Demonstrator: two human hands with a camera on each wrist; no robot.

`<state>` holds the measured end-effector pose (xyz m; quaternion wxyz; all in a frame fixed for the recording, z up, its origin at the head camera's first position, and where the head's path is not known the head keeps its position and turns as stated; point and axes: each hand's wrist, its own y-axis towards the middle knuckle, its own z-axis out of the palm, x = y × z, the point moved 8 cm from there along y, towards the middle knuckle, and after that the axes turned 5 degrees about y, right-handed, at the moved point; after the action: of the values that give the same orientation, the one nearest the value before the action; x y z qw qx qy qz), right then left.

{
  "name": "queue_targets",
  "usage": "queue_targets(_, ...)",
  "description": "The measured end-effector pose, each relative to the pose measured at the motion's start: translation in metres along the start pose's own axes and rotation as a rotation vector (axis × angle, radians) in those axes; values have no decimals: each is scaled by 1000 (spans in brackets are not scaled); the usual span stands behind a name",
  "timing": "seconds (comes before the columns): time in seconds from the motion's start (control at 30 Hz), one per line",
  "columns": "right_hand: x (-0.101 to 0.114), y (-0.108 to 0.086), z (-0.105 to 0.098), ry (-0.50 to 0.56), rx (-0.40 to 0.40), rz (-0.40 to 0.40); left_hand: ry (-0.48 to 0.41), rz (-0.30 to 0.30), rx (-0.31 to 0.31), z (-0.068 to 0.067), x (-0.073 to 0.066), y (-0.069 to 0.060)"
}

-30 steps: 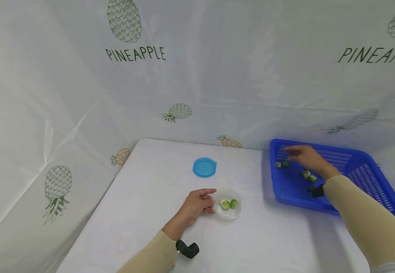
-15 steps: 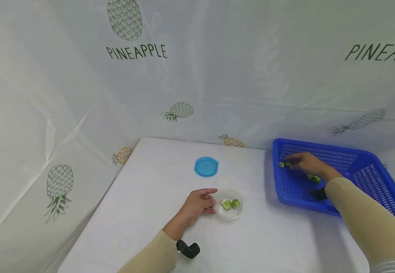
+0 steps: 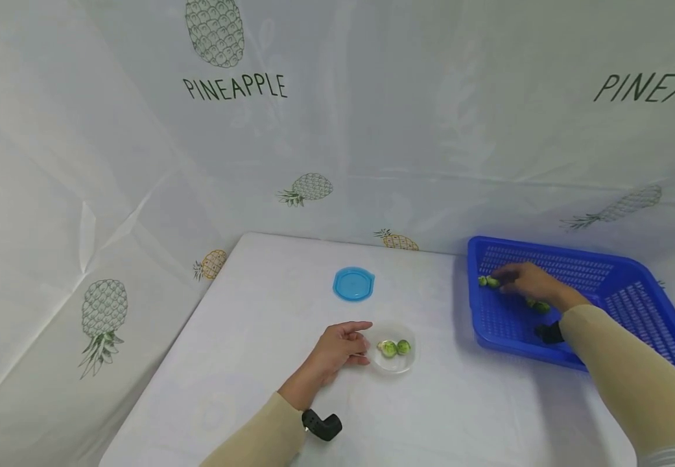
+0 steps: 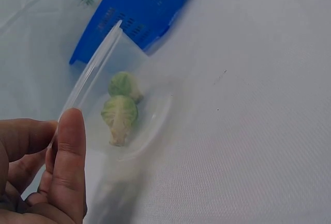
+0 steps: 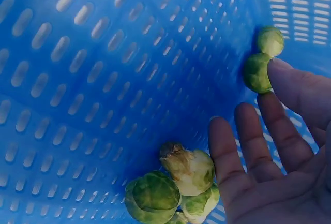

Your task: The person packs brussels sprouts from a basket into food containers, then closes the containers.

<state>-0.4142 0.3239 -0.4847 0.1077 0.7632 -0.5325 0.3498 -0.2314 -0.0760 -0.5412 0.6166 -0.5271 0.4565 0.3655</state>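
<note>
My left hand [image 3: 340, 351] pinches the rim of a clear round container [image 3: 391, 368], thumb on one side and fingers on the other, also seen in the left wrist view. Two green Brussels sprouts [image 4: 119, 115] lie inside it. Over in the blue basket [image 3: 526, 348] is my right hand [image 3: 530, 283]. In the right wrist view its thumb and index fingertip touch opposite sides of a dark green sprout [image 5: 256, 73]. A paler sprout [image 5: 270, 41] sits against that one. The other fingers of my right hand [image 5: 282, 167] extend toward several more sprouts [image 5: 153, 197].
A blue lid [image 3: 353, 284] lies on the white table [image 3: 255, 311] behind the container. The basket stands at the right, near the back edge. Behind the table hangs a white sheet [image 3: 430, 130] printed with pineapples.
My right hand has lowered into the basket and come to the sprouts at its left end. My left hand has stayed at the container. The head view has shifted slightly.
</note>
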Motion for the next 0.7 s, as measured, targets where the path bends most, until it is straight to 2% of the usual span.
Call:
queue_targets(0.33,1,0,4,26,22,8,-7,10,2,1,-1,-1)
queue_targets(0.7,11,2,13,-5,44,-76,-13,-3,-8,0,0,-1)
